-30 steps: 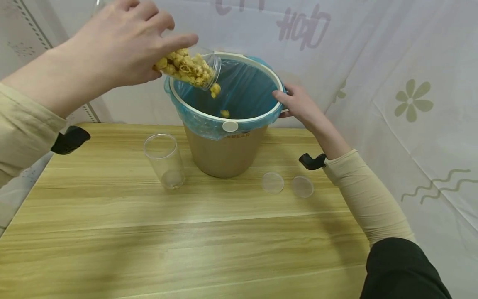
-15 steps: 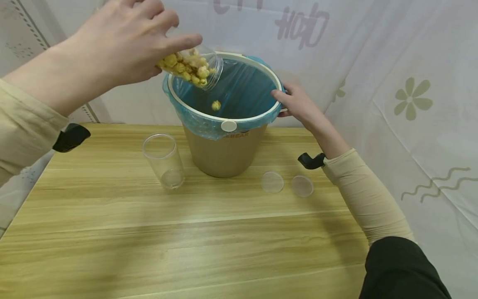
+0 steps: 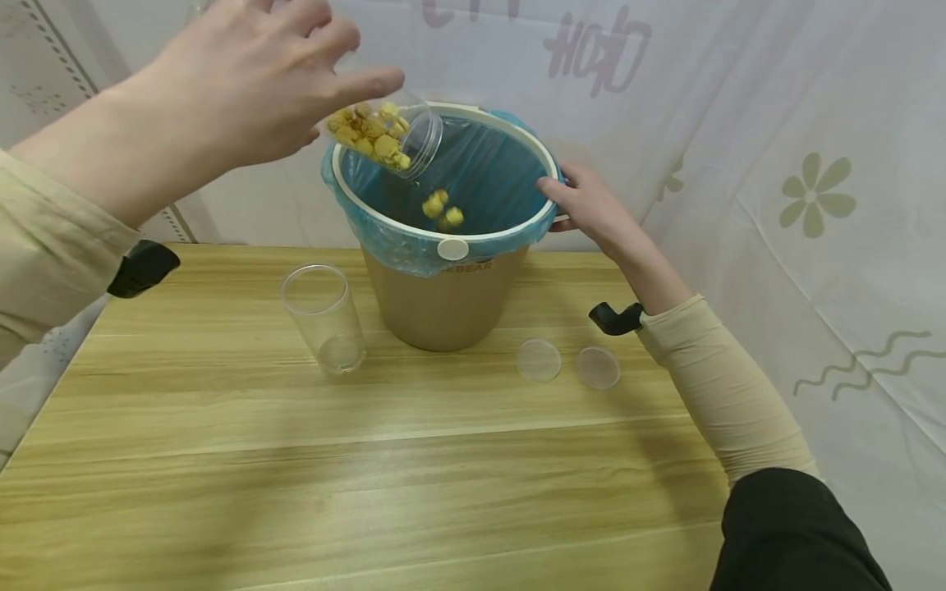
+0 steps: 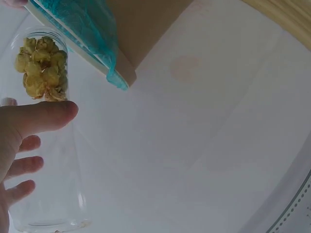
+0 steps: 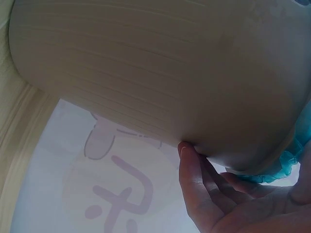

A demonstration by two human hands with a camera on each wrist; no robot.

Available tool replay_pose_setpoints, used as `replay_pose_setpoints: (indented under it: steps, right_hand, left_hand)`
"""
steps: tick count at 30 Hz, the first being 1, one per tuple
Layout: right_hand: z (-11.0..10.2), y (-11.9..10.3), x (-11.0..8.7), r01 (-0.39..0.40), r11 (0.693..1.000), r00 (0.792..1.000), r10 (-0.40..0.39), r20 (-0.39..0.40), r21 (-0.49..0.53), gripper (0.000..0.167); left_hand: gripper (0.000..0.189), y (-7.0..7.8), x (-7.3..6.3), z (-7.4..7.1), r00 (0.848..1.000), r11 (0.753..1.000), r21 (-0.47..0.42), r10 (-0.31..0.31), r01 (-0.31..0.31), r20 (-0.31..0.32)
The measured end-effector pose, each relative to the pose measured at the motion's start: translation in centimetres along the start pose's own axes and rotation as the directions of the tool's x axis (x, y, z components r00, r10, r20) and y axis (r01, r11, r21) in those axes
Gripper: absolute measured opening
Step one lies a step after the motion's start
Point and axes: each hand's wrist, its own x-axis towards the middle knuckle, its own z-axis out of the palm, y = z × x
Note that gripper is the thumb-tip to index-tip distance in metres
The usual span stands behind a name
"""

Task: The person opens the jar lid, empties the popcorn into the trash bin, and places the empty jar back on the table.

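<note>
My left hand (image 3: 251, 86) grips a clear plastic jar (image 3: 423, 146), tipped with its mouth over the trash can. Yellow popcorn (image 4: 43, 68) is bunched near the jar's mouth, and the jar's base end holds hardly any. A few popcorn pieces (image 3: 442, 209) are falling inside the can's opening. The beige trash can (image 3: 443, 316) stands at the back of the table, lined with a blue plastic bag (image 3: 402, 250) folded over its white rim. My right hand (image 3: 587, 201) holds the can's right rim, thumb on top; its other fingers (image 5: 192, 179) reach down the outer wall.
An uncovered clear jar (image 3: 325, 320) stands upright left of the can. Two clear round lids (image 3: 539, 361) lie on the wooden table (image 3: 369, 492), right of the can's base. A white printed cloth (image 3: 739, 98) hangs behind.
Popcorn has slid out of the jar into the can, so less is left in it. My left hand has shifted slightly right with the jar. My right hand keeps its place.
</note>
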Motion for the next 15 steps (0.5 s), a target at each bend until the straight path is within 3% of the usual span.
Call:
replay_pose_setpoints:
  steps: [8,15]
  right_hand:
    - [0.01,0.10,-0.02,0.006,1.000,1.000,-0.006,0.003,-0.008,0.052]
    - [0.05,0.18,-0.01,0.007,1.000,1.000,-0.007,0.005,-0.003,0.053]
  left_hand:
    - [0.078,0.43,0.16,-0.09,0.999,0.998,0.053,0.030,-0.028,-0.034]
    - [0.084,0.58,0.36,-0.08,0.997,0.994,0.096,0.059,-0.055,-0.039]
